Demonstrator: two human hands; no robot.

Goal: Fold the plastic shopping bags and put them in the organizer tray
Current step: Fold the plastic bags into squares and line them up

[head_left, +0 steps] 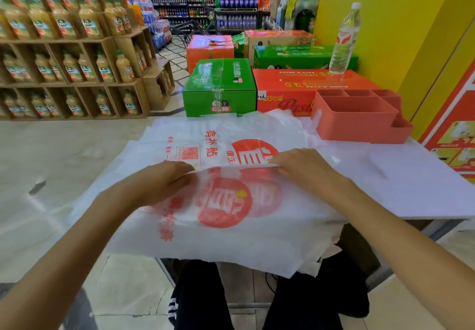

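Left hand (164, 182) and right hand (305, 167) each pinch the near edge of the top plastic bag (226, 216), thumbs tucked beneath the film and fingers over it, and hold that edge raised and turned toward the far side. The bag lies on a stack of white bags (180, 134) spread over the white table (411, 191), its near end hanging off the table's front edge.

Judgement: a lengthwise fold is in progress. To do it well, both hands should travel level, lay edge upon edge squarely, then press the crease flat to expel trapped air.

The coral organizer tray (359, 116) stands at the table's far right, touching the bag stack. Its visible compartments hold nothing; no folded bag is yet stowed.
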